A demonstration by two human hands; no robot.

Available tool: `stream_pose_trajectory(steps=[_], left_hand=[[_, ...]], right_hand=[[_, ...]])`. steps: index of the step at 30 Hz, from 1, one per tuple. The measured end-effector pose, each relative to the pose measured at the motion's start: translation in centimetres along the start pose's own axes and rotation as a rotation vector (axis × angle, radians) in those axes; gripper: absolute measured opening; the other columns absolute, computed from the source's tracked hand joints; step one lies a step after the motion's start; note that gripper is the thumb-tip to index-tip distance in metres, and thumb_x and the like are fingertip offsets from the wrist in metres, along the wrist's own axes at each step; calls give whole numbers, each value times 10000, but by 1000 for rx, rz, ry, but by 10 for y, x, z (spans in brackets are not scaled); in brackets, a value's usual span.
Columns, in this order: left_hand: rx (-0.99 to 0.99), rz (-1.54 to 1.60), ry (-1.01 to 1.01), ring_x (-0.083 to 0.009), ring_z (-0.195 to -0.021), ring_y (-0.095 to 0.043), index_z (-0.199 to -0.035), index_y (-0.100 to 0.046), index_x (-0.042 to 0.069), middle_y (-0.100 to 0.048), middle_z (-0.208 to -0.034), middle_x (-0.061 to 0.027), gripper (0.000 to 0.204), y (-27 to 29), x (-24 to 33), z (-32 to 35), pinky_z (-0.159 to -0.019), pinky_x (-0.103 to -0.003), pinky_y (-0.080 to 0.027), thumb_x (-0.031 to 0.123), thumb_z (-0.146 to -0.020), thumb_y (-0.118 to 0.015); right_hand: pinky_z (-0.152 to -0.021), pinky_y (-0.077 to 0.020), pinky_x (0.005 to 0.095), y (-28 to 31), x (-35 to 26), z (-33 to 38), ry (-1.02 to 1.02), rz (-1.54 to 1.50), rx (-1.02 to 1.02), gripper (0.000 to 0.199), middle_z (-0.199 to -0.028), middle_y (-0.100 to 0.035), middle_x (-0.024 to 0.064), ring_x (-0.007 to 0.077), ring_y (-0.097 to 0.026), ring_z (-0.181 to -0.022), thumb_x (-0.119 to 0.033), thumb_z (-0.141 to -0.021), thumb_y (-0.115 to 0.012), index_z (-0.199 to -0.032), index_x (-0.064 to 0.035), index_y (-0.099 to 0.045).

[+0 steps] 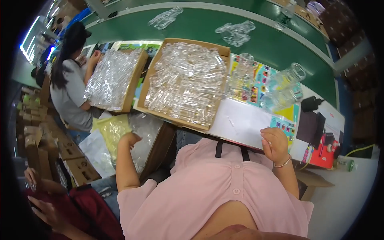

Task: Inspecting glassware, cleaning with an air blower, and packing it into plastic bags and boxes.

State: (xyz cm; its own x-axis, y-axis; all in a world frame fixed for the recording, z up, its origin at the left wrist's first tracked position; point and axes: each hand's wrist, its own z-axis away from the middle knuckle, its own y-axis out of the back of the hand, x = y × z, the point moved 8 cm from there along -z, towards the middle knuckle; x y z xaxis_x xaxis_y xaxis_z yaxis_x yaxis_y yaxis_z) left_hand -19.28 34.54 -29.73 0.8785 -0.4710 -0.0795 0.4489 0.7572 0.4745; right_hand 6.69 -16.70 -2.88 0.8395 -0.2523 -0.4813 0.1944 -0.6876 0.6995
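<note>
My left hand (130, 139) hangs over the yellow plastic bag (114, 130) and the clear plastic bag (146, 130), left of the table. Most of its fingers are turned out of sight. Loosely bent, with nothing between the fingers, my right hand (275, 144) is above the white sheet (244, 120) near the table's front edge. A small clear piece (231, 121) lies on that sheet. Straight ahead stands a cardboard tray (140, 102) heaped with clear plastic tubes (186, 82). Clear rounded plastic pieces (284, 90) are grouped beyond my right hand.
Another box of clear pieces (114, 82) stands left, where a person in grey (74, 88) works. Crumpled clear plastic (236, 33) lies on the green surface, near a bottle (285, 16). A dark pouch (312, 128) and red item (324, 154) are right. A person in dark red (52, 204) sits lower left.
</note>
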Motion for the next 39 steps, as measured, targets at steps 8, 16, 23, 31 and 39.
stream_pose_trajectory(steps=[8,16,23,31,39], left_hand=[[989,464,-947,-314,-768,-582,-888,-607,22,-604,-837,-140,120,99,169,243,-704,-368,-462,79,-784,-594],[1170,-23,-1521,-299,-945,-500,-974,-598,52,-576,-930,-104,269,104,358,284,-816,-365,-424,127,-721,-651],[1165,-264,-1349,-307,-983,-499,-1024,-606,68,-579,-1023,-112,284,114,449,257,-871,-385,-409,82,-742,-578],[1183,-749,-1252,-286,-980,-512,-779,-629,58,-591,-946,-99,134,58,479,252,-794,-371,-440,46,-651,-592],[1101,-163,-1503,-281,-865,-575,-968,-567,66,-597,-985,-130,227,92,438,312,-750,-391,-463,128,-752,-594]], right_hand=[[-661,-466,346,27,12,12,-9,118,139,114,-847,-611,149,276,-593,-727,-41,-799,-512,-902,-14,-553],[-669,-465,271,84,30,48,-131,174,377,175,-981,-578,161,176,-567,-718,7,-846,-444,-996,24,-531],[-672,-460,240,131,68,95,-302,212,500,221,-1003,-563,128,132,-531,-716,16,-874,-417,-1071,28,-516],[-864,-403,270,140,159,118,-779,59,634,483,-1233,-416,161,176,-512,-976,-62,-855,-519,-1285,-12,-306],[-970,-337,356,128,272,153,-923,10,814,688,-1310,-302,257,302,-377,-1198,-172,-811,-630,-1325,15,-212]])
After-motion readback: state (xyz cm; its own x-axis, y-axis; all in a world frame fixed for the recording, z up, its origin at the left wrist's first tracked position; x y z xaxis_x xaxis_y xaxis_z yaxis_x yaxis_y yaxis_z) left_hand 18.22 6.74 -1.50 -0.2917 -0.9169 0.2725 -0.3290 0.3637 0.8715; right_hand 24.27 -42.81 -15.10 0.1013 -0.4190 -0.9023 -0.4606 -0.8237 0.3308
